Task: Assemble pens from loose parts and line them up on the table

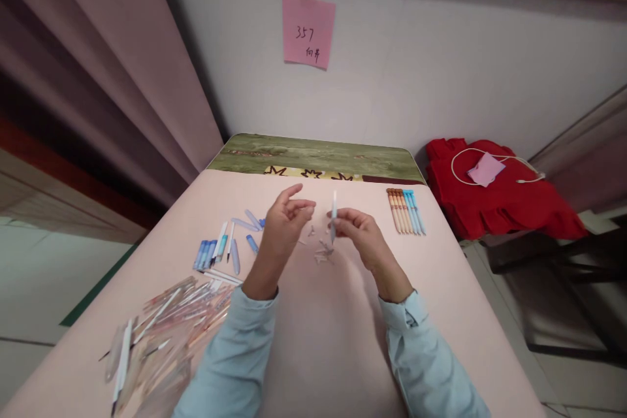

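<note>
My right hand (360, 232) pinches a slim pen with a light blue barrel (334, 215) between thumb and fingertips, holding it upright with its pale end up. Left of it and apart from the pen, my left hand (287, 225) has thumb and forefinger drawn together in a pinch, another finger raised; anything between the tips is too small to make out. Small pale parts (323, 253) lie scattered on the table below and between my hands. Blue pen caps and barrels (204, 253) and white refills (220, 241) lie left of my left wrist.
A large heap of clear and pinkish pen parts (191, 313) spreads over the table's left front. Finished-looking pens (405, 212), brown-topped and blue-topped, are lined up at the back right. Beyond the right table edge, a red cloth (455, 202) bears a white cable and pink paper.
</note>
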{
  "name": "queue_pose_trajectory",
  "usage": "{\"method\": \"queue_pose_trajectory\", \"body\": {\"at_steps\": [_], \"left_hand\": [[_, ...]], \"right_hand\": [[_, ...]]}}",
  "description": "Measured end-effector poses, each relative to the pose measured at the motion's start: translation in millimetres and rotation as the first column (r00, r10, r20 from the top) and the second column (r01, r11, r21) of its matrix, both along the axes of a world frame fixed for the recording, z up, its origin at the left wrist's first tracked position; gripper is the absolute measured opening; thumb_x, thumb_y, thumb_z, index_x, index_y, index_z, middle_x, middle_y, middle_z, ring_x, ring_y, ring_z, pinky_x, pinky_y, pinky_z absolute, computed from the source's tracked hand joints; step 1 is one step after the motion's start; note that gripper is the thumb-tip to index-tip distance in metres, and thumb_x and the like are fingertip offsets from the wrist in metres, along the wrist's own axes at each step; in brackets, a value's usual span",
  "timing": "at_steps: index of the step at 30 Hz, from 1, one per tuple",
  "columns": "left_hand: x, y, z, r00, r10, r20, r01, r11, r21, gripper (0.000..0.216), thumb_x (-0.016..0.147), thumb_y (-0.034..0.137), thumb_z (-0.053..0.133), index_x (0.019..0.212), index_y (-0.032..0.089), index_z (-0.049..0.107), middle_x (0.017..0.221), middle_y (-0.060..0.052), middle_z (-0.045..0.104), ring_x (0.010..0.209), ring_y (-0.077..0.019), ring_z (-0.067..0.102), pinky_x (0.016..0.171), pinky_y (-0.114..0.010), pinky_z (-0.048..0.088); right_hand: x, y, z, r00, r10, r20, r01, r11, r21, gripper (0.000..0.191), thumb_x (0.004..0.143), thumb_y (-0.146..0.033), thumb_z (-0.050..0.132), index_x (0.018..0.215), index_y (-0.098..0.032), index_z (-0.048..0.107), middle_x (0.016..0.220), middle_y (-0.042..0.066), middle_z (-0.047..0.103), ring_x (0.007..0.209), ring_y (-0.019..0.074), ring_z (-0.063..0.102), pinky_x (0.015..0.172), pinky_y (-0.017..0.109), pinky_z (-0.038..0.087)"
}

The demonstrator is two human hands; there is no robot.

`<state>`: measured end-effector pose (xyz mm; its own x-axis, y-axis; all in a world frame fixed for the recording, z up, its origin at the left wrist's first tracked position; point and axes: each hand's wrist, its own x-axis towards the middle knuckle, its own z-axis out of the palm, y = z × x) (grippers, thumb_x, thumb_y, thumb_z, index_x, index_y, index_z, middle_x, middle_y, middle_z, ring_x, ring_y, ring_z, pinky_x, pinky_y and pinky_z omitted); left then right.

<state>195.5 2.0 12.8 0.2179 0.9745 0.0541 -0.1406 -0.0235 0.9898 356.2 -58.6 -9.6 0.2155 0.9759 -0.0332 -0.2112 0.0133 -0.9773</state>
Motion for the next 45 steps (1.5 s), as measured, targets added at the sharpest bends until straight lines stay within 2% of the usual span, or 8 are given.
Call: {"method": "queue_pose_trajectory", "body": {"at_steps": [3, 6, 9, 13, 19, 28, 38, 45], "left_hand": [[-19, 16, -9.2, 0.991, 0.104, -0.083, -0.101, 0.994, 0.038, 0.04, 0.067, 0.031, 0.077, 0.102, 0.013, 0.069, 0.085, -0.007, 0.072, 0.074, -0.0155, 0.063, 0.068, -0.026, 0.048], [-34, 26, -16.3, 0.962, 0.181, -0.207, -0.167, 0.982, 0.082, 0.029, 0.067, 0.032, 0.075, 0.09, 0.015, 0.07, 0.075, -0.003, 0.067, 0.066, -0.0145, 0.059, 0.062, -0.025, 0.044], [-40, 27, -14.7, 0.872, 0.187, -0.452, -0.124, 0.978, 0.165, 0.014, 0.07, 0.03, 0.068, 0.078, 0.018, 0.068, 0.067, -0.001, 0.064, 0.062, -0.0151, 0.056, 0.06, -0.026, 0.041], [-43, 22, -6.0, 0.62, 0.206, -0.757, -0.002, 0.965, 0.262, 0.006, 0.074, 0.022, 0.061, 0.071, 0.02, 0.066, 0.069, -0.002, 0.065, 0.065, -0.0176, 0.057, 0.062, -0.029, 0.038], [-30, 18, -15.6, 0.401, 0.093, -0.911, 0.206, 0.96, 0.189, 0.011, 0.076, 0.015, 0.058, 0.072, 0.021, 0.067, 0.078, -0.005, 0.07, 0.075, -0.0213, 0.062, 0.067, -0.031, 0.039], [4, 2, -37.7, 0.337, 0.027, -0.941, 0.247, 0.962, 0.116, 0.015, 0.08, 0.013, 0.057, 0.081, 0.019, 0.07, 0.089, -0.01, 0.072, 0.086, -0.0243, 0.064, 0.072, -0.032, 0.042], [-33, 23, -21.9, 0.291, 0.024, -0.956, 0.326, 0.938, 0.122, 0.017, 0.075, 0.012, 0.056, 0.077, 0.021, 0.07, 0.082, -0.007, 0.071, 0.08, -0.0232, 0.063, 0.07, -0.031, 0.04], [-25, 16, -27.7, 0.226, -0.115, -0.967, 0.475, 0.88, 0.006, 0.024, 0.07, 0.009, 0.058, 0.086, 0.021, 0.071, 0.087, -0.007, 0.071, 0.083, -0.0224, 0.063, 0.069, -0.031, 0.04]], "right_hand": [[7, 8, -17.9, 0.926, -0.377, 0.007, 0.373, 0.919, 0.128, 0.027, 0.072, -0.037, 0.076, 0.091, -0.02, 0.071, 0.094, 0.005, 0.073, 0.088, 0.019, 0.064, 0.084, 0.033, 0.049], [13, 12, -32.5, 0.878, -0.478, -0.031, 0.477, 0.866, 0.153, 0.03, 0.073, -0.039, 0.076, 0.093, -0.018, 0.068, 0.098, 0.007, 0.073, 0.093, 0.0201, 0.065, 0.087, 0.036, 0.049], [14, 12, -36.4, 0.882, -0.456, -0.118, 0.465, 0.882, 0.074, 0.035, 0.071, -0.04, 0.078, 0.096, -0.017, 0.069, 0.094, 0.007, 0.074, 0.088, 0.0187, 0.066, 0.083, 0.035, 0.051], [11, 10, -31.5, 0.879, -0.415, -0.234, 0.414, 0.909, -0.052, 0.039, 0.067, -0.04, 0.082, 0.097, -0.017, 0.071, 0.088, 0.005, 0.073, 0.08, 0.0158, 0.065, 0.071, 0.029, 0.051], [8, 10, -28.1, 0.884, -0.366, -0.29, 0.361, 0.93, -0.074, 0.039, 0.065, -0.04, 0.085, 0.095, -0.017, 0.073, 0.085, 0.005, 0.073, 0.075, 0.0151, 0.065, 0.065, 0.027, 0.051], [8, 8, -22.8, 0.911, -0.314, -0.267, 0.299, 0.949, -0.095, 0.037, 0.065, -0.04, 0.085, 0.093, -0.018, 0.074, 0.084, 0.004, 0.073, 0.07, 0.0131, 0.063, 0.064, 0.025, 0.05], [17, 7, -24.1, 0.95, -0.272, -0.151, 0.254, 0.958, -0.132, 0.038, 0.063, -0.041, 0.085, 0.09, -0.017, 0.074, 0.08, 0.005, 0.074, 0.068, 0.0134, 0.064, 0.061, 0.024, 0.049], [16, 5, -21.0, 0.962, -0.196, -0.188, 0.167, 0.973, -0.161, 0.04, 0.062, -0.04, 0.085, 0.092, -0.017, 0.071, 0.079, 0.005, 0.075, 0.067, 0.0146, 0.066, 0.065, 0.027, 0.052]]}}
